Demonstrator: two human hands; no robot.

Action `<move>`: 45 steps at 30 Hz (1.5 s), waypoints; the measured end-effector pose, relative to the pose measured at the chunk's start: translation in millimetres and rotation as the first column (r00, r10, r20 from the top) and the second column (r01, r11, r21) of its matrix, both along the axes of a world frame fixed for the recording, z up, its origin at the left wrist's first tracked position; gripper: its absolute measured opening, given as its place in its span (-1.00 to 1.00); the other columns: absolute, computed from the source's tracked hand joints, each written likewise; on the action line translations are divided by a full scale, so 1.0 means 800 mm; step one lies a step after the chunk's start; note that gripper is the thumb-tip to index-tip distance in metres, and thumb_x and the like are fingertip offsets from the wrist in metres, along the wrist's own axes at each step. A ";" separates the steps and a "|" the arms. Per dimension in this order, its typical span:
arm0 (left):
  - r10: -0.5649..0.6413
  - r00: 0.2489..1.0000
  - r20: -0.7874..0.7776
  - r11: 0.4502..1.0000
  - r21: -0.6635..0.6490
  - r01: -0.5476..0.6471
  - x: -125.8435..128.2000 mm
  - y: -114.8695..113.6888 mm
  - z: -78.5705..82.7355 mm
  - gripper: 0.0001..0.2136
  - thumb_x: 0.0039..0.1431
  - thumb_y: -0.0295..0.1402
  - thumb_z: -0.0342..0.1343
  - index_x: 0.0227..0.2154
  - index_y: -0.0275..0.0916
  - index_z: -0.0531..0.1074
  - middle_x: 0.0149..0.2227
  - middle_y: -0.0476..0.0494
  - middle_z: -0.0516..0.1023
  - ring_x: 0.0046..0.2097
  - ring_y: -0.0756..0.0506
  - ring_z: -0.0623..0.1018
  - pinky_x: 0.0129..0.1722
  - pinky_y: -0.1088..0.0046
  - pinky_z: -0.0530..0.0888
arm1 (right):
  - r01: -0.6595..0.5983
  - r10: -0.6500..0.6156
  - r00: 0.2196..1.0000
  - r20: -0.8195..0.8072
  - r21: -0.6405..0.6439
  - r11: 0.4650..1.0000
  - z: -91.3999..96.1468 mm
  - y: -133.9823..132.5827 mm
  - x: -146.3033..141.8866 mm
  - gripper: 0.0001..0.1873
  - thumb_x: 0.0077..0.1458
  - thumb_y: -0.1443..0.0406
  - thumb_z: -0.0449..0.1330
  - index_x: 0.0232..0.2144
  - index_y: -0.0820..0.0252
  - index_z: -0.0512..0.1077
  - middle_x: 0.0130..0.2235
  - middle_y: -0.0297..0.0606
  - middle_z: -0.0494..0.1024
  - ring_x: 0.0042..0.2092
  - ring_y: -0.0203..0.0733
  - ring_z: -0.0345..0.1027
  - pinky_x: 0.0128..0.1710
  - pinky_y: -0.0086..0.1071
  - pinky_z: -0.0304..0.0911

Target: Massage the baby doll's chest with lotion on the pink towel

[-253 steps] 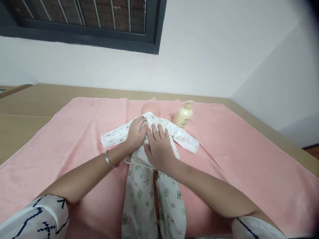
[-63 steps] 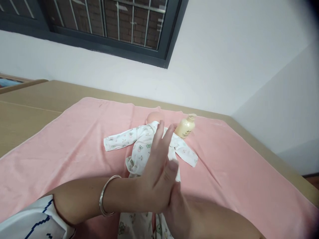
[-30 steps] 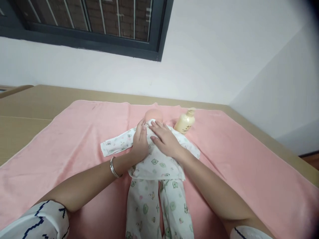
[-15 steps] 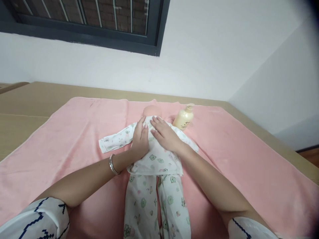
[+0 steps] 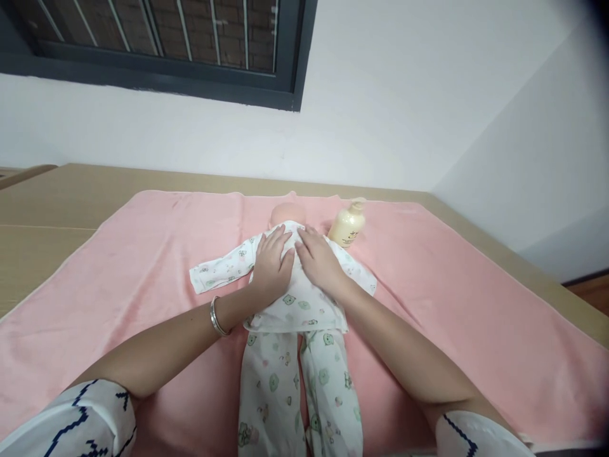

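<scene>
Both the left hand [image 5: 270,266] and the right hand [image 5: 320,261] lie open and flat, gripping nothing, on the chest of the doll [image 5: 292,279] at 12 o'clock on the pink towel [image 5: 143,254]; I think light, even, slow strokes are best.

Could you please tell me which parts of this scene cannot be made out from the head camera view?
- Doll: only the top of its head shows; printed clothing covers the rest.
- Clothing under the left hand and right hand: hidden.
- Trouser legs: cut off by the bottom edge.
- Bottle label: too small to read.
</scene>
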State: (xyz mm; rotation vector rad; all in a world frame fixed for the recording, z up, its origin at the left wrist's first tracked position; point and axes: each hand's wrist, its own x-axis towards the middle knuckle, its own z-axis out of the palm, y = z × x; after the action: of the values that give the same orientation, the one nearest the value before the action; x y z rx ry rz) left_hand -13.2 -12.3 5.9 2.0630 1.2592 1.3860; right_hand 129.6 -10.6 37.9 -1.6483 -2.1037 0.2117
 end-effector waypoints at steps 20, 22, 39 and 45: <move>0.001 0.989 -0.149 0.997 -0.076 -0.013 -0.001 -0.014 -0.004 -0.51 0.26 -0.34 -0.07 0.25 -0.23 0.26 0.31 -0.30 0.34 0.37 -0.26 0.25 0.40 -0.09 0.04 | 0.069 -0.069 0.997 -0.021 -0.013 0.998 -0.003 -0.015 -0.012 -0.41 0.39 0.17 -0.17 0.35 0.33 0.15 0.40 0.08 0.13 0.44 0.10 -0.09 0.40 0.10 -0.17; -0.013 0.992 -0.127 0.997 -0.076 0.004 -0.004 -0.011 -0.003 -0.52 0.28 -0.31 -0.09 0.25 -0.23 0.26 0.31 -0.32 0.33 0.37 -0.26 0.25 0.40 -0.09 0.05 | 0.045 -0.045 0.999 -0.014 -0.006 0.999 -0.001 -0.030 -0.020 -0.42 0.40 0.19 -0.19 0.35 0.31 0.16 0.40 0.07 0.13 0.44 0.12 -0.11 0.38 0.12 -0.14; -0.045 0.959 -0.279 0.990 -0.138 0.007 -0.006 -0.008 0.001 -0.46 0.31 -0.26 -0.10 0.28 -0.40 0.22 0.39 -0.46 0.15 0.45 -0.35 0.06 0.39 -0.11 0.03 | 0.058 -0.055 0.995 0.081 -0.043 0.997 0.001 -0.005 0.007 -0.39 0.41 0.17 -0.17 0.34 0.48 0.16 0.38 0.15 0.15 0.42 0.13 -0.05 0.41 0.01 -0.15; -0.055 0.954 -0.294 0.950 -0.311 -0.040 -0.032 0.053 0.011 -0.50 0.33 -0.33 -0.21 0.25 -0.38 0.28 0.35 -0.36 0.27 0.41 -0.25 0.19 0.40 0.05 0.12 | -0.053 0.064 0.979 0.193 -0.062 0.997 0.018 -0.052 -0.021 -0.41 0.39 0.23 -0.16 0.34 0.44 0.17 0.38 0.08 0.16 0.43 0.13 -0.06 0.38 -0.03 -0.01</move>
State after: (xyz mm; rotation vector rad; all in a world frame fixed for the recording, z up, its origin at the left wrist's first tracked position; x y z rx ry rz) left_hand -39.2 30.4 14.8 2.0956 1.4793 0.8184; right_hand 112.5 -52.5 52.1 -1.7012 -2.3132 0.1335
